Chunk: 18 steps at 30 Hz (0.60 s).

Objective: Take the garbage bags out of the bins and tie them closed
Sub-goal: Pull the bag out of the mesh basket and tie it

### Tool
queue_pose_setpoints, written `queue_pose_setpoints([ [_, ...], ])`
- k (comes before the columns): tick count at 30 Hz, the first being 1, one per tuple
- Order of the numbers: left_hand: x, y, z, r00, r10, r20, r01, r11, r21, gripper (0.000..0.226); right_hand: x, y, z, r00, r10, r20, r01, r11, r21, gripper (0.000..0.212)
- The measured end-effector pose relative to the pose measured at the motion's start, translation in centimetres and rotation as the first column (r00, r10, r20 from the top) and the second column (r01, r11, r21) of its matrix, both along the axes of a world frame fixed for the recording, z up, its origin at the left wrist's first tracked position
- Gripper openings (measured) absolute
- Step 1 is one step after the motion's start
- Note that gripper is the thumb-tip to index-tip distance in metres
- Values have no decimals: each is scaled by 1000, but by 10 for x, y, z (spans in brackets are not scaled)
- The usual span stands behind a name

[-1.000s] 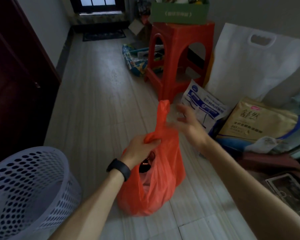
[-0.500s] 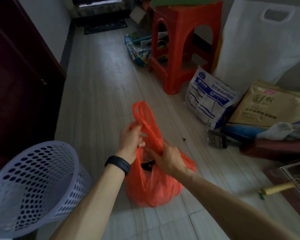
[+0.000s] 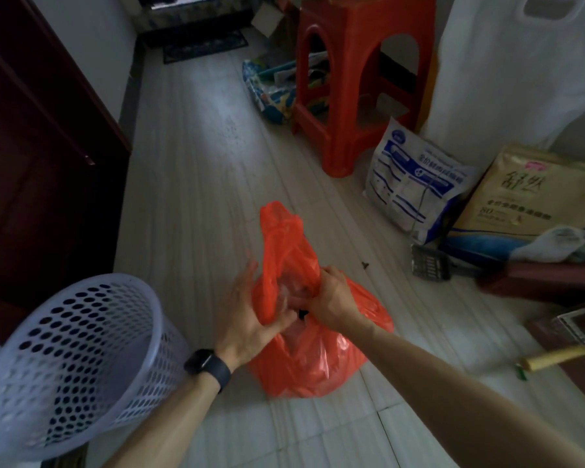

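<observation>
An orange garbage bag (image 3: 318, 363) stands on the pale floor in front of me, its two handles raised in a loop (image 3: 281, 228) above the mouth. My left hand (image 3: 250, 315), with a dark watch on the wrist, grips the left handle near the bag's mouth, fingers curled into the plastic. My right hand (image 3: 331, 298) pinches the right handle just opposite, knuckles up. The bag's mouth gapes between my hands, with dark contents showing. A white perforated bin (image 3: 75, 366) sits tilted at the lower left, beside the bag.
A red plastic stool (image 3: 362, 79) stands ahead on the right. Printed sacks (image 3: 416, 187) and a large white bag (image 3: 520, 72) lean along the right wall. A dark wooden door (image 3: 41, 146) runs down the left. A brush and a wooden-handled tool (image 3: 554, 358) lie at right.
My right hand came in from the outstretched position to the bag's handle. Both hands dropped lower to the bag's mouth, and the handle loop now stands above them.
</observation>
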State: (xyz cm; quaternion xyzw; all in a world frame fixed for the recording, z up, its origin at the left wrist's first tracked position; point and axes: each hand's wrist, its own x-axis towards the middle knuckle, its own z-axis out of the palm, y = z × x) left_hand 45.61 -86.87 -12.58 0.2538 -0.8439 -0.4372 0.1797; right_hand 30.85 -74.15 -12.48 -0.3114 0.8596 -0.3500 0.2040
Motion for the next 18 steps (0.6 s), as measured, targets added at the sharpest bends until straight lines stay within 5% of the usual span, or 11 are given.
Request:
queue_pose_setpoints([
  [4, -5, 1, -12, 989, 24, 145, 14, 967, -253, 80, 5, -4, 3, 998, 44, 41, -46, 997, 69, 77],
  [9, -41, 21, -8, 997, 46, 65, -27, 963, -267, 69, 3, 4, 12, 982, 48, 184, -47, 999, -11, 38],
  [12, -64, 44, 13, 953, 303, 13, -302, 953, -32, 56, -6, 14, 14, 908, 2, 420, 46, 994, -103, 21],
  [15, -80, 43, 31, 808, 589, 27, -569, 767, 299, 65, -11, 19, 19, 737, -104, 668, 307, 932, -194, 23],
  [17, -85, 28, 28, 685, 723, 87, -686, 601, 411, 60, -2, 28, 21, 836, -153, 527, 295, 935, -198, 39],
  [18, -85, 20, 23, 651, 751, 112, -710, 551, 439, 58, 6, 34, 23, 946, -116, 303, 189, 957, -222, 38],
])
